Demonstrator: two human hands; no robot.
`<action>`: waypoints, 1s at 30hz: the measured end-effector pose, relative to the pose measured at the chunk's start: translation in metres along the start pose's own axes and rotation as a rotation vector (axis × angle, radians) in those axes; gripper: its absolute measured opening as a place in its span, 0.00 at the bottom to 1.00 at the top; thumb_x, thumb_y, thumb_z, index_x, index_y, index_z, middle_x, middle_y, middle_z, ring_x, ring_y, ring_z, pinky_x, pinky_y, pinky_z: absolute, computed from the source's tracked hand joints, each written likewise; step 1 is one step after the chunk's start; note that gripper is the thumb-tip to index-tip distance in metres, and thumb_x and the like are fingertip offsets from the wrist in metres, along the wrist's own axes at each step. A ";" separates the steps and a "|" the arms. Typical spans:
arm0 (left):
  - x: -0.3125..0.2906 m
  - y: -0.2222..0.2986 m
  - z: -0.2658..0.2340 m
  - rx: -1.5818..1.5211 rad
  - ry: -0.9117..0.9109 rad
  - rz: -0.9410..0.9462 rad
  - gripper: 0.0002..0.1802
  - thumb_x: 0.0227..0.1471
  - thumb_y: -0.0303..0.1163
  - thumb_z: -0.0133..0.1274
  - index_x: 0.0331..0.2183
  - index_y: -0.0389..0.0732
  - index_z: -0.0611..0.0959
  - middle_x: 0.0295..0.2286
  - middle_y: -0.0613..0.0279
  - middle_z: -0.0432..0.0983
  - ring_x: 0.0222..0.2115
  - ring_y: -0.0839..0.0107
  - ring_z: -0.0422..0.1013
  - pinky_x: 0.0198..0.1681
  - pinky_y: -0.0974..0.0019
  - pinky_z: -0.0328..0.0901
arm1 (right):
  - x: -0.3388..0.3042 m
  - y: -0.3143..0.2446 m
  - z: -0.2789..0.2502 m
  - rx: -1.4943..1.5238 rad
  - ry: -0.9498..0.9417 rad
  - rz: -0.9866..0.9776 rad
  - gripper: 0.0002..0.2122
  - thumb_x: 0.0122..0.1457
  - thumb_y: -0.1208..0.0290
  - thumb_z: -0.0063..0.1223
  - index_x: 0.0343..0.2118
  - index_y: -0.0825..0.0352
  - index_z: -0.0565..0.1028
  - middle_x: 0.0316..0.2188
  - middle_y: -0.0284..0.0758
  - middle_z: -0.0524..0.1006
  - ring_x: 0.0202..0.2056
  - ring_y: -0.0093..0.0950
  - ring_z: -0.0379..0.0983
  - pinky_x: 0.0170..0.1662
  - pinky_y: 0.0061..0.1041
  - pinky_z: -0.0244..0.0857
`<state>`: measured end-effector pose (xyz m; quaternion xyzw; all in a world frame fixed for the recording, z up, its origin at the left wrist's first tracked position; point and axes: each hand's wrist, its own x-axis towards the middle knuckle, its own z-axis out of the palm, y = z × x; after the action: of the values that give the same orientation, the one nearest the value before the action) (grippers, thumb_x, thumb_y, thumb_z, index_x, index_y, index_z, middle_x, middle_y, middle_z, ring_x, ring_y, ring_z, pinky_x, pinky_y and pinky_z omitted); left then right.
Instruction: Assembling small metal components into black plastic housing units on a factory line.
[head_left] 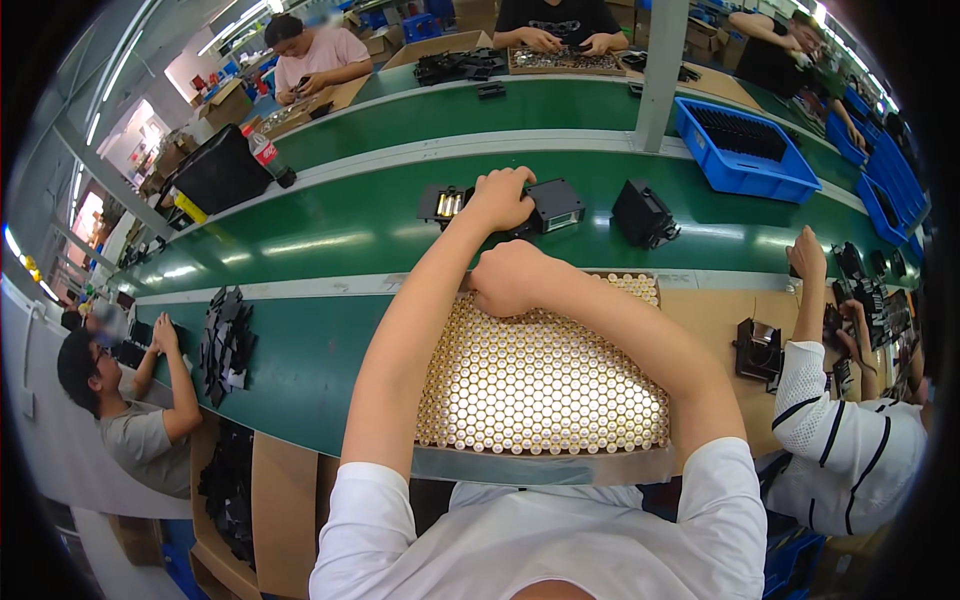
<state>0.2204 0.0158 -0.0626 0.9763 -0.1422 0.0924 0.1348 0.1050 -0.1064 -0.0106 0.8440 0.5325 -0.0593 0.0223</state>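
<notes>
My left hand [503, 199] reaches over the green belt, its fingers curled onto a black boxy device [557, 205] with a clear window on its front. Left of that hand, a black battery compartment [432, 204] lies open with shiny cylindrical batteries [450, 205] in it; whether it joins the device is hidden behind the hand. My right hand [512, 277] is closed like a fist over the far edge of a tray densely packed with upright batteries [530, 390]. What its fingers hold, if anything, is hidden. The forearms cross close together above the tray.
Another black device [643, 214] stands on the belt to the right, near a blue crate [745, 150] of black parts. A pile of black pieces [228, 340] lies at left above a cardboard box [283, 500]. Co-workers sit on both sides and across; a white post [662, 75] rises beyond.
</notes>
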 end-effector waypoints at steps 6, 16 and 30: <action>0.001 0.018 -0.013 0.171 -0.387 -0.060 0.55 0.40 0.48 0.69 0.66 0.57 0.61 0.53 0.47 0.72 0.48 0.46 0.73 0.55 0.47 0.63 | -0.001 0.013 0.010 0.078 0.041 -0.058 0.14 0.60 0.62 0.48 0.34 0.63 0.84 0.28 0.41 0.83 0.27 0.43 0.79 0.34 0.39 0.73; -0.013 -0.024 -0.027 0.024 -0.413 -0.045 0.58 0.38 0.36 0.72 0.67 0.55 0.59 0.52 0.46 0.71 0.46 0.47 0.74 0.52 0.50 0.70 | -0.003 0.029 0.024 0.166 0.158 -0.168 0.14 0.61 0.61 0.53 0.32 0.67 0.82 0.30 0.40 0.84 0.30 0.45 0.80 0.36 0.40 0.74; 0.042 0.036 -0.099 0.309 -0.720 -0.104 0.40 0.42 0.51 0.63 0.58 0.49 0.76 0.48 0.58 0.81 0.45 0.57 0.77 0.47 0.54 0.72 | -0.001 0.037 0.039 0.270 0.206 -0.227 0.09 0.60 0.68 0.56 0.32 0.68 0.82 0.33 0.39 0.84 0.32 0.43 0.80 0.37 0.38 0.74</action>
<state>0.2350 0.0006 0.0493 0.9609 -0.1152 -0.2426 -0.0675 0.1347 -0.1272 -0.0502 0.7756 0.6108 -0.0458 -0.1526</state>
